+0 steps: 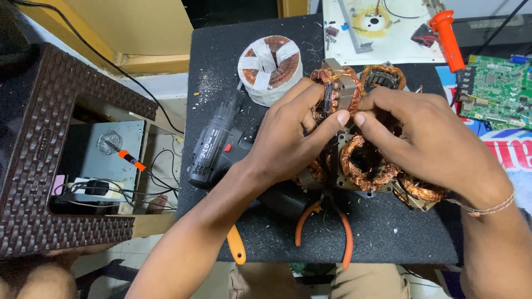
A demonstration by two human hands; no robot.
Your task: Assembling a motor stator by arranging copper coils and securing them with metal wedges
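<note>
Nearest the camera, at the front edge of the black foam-topped surface, lie orange-handled pliers with their handles spread toward the person, and a yellow tool handle pokes out from under the left forearm. A black cordless drill lies on its side just left of the left wrist, its chuck pointing away toward the far edge.

Above the middle of the surface the two hands meet. The left hand is closed around a copper-wound motor stator, fingers curled over its near side and the thumb stretched toward the right. The right hand pinches at the same stator from the other side, thumb and forefinger pressed together right beside the left thumb tip; a thread band circles that wrist. The stator is held up off the surface, tilted, between both hands.

Beneath the hands rests a heap of further stators with copper windings, touching one another. Just beyond the held stator sits another copper ring.

Farther back stands a taped toroidal coil, upright on its flat face, apart from the hands. At the far edge are a white panel, an orange handle and a green circuit board. To the left, off the surface, stands a brown woven stool.
</note>
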